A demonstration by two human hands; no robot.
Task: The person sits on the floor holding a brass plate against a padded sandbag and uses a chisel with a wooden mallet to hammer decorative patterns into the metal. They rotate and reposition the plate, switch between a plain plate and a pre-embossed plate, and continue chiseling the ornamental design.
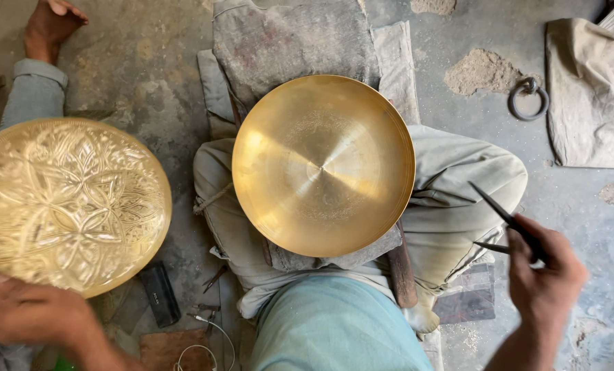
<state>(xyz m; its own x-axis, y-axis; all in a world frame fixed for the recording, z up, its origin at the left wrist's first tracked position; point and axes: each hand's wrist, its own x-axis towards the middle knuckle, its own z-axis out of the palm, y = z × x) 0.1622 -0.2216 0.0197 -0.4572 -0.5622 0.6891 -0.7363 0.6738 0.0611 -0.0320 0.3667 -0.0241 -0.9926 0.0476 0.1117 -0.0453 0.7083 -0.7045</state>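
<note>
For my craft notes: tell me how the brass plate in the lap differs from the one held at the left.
The lap plate is smooth and plain; the left plate is covered with embossed floral patterns. The lap plate rests untouched on the knees; the left plate is gripped at its edge by the left hand. Both are round, golden and shiny.

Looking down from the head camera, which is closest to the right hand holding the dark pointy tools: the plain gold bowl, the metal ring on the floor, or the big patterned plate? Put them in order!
From the right hand:
1. Plain gold bowl, on the lap, just to the hand's left.
2. Metal ring, on the floor above the hand, somewhat farther.
3. Patterned plate, far across on the left, by the left hand.
</note>
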